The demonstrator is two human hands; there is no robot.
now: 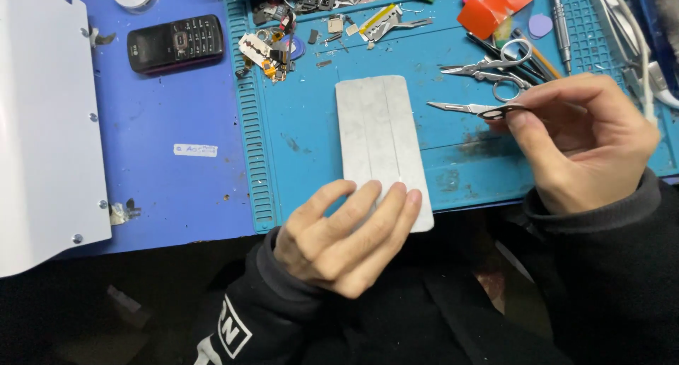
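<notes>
- Left hand [346, 238] is laid flat, fingers together and stretched out, pressing on the near end of a grey rectangular plate [378, 135]; the plate runs away from the fingertips across the teal work mat [453, 61].
- Right hand [580, 142] is curled, thumb and fingers pinching a scalpel [474, 109] with the blade pointing left, just off the plate's edge.
- Scissors [495, 68] lie just beyond the right fingertips.
- Black keypad phone [175, 43] sits well beyond the left hand, off to its left.

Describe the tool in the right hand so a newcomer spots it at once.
Start at the teal work mat, then the grey flat slab in its middle. Just right of it, the right hand pinches a slim scalpel, its pointed blade aimed left, unlike the looped scissors behind.
</notes>
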